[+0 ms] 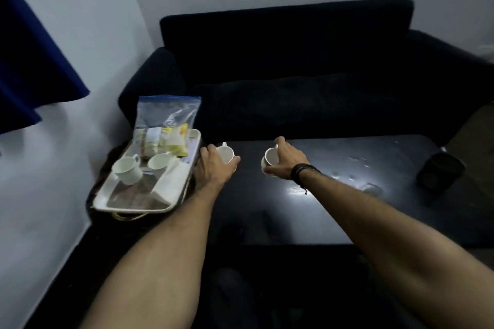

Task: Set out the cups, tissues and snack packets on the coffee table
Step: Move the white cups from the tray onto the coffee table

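My left hand [212,165] grips a white cup [226,153] at the left end of the dark coffee table [320,195]. My right hand [286,159] holds a second white cup [270,159], tilted, just above the table's far middle. To the left, a white tray [107,199] carries two more white cups [128,169] [160,164], a folded stack of white tissues [172,181], and a clear zip bag [165,125] with yellow snack packets [175,141] inside.
A dark sofa [307,75] stands right behind the table. A black cylindrical object [439,171] sits near the table's right end. Wet spots [358,165] glisten on the tabletop. A white wall and blue curtain [32,61] are at the left.
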`<state>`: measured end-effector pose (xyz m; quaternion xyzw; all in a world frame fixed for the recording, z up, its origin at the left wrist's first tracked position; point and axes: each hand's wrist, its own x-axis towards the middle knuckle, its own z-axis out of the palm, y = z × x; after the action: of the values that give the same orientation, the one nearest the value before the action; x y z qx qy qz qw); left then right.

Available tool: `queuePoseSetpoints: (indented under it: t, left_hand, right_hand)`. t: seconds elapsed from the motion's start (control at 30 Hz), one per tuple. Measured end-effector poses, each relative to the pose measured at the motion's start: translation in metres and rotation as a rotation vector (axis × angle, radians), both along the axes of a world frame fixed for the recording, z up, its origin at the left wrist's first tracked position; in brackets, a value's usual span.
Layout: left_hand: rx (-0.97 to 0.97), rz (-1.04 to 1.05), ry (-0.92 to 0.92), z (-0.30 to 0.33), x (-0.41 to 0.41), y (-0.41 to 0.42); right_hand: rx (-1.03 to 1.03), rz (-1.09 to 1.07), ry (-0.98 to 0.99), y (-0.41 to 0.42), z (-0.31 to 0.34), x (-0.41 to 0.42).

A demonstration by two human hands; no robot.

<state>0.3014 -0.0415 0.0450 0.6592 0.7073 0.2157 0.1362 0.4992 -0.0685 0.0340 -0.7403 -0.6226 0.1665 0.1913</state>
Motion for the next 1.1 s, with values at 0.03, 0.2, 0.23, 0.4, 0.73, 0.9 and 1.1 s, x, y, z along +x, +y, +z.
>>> queuePoseSetpoints:
  t: [0.03,0.2,0.23,0.4,0.73,0.9,1.1]
  left_hand:
    - [-0.009,-0.006,0.016,-0.006,0.014,-0.004]
    - [-0.083,-0.074,0.085,-0.042,0.073,-0.019]
    - [-0.106,-0.087,0.085,-0.049,0.084,-0.021]
    - [-0.217,-0.112,0.024,-0.079,0.117,-0.020]
    - [-0.249,-0.085,-0.012,-0.117,0.137,-0.018]
    - [-0.240,-0.096,-0.053,-0.116,0.140,-0.017]
    - [-0.279,-0.118,-0.110,-0.118,0.139,-0.015]
  right_hand:
    - [-0.020,-0.030,-0.012,-0.007,-0.006,0.017]
    - [-0.109,-0.127,-0.078,-0.030,-0.042,0.085]
    - [-0.115,-0.139,-0.089,-0.032,-0.050,0.095]
    - [-0.140,-0.152,-0.082,-0.026,-0.079,0.113]
    - [-0.169,-0.116,-0.001,-0.012,-0.116,0.105]
    - [-0.161,-0.144,-0.015,-0.012,-0.113,0.104]
    - [-0.167,-0.151,-0.035,-0.014,-0.112,0.105]
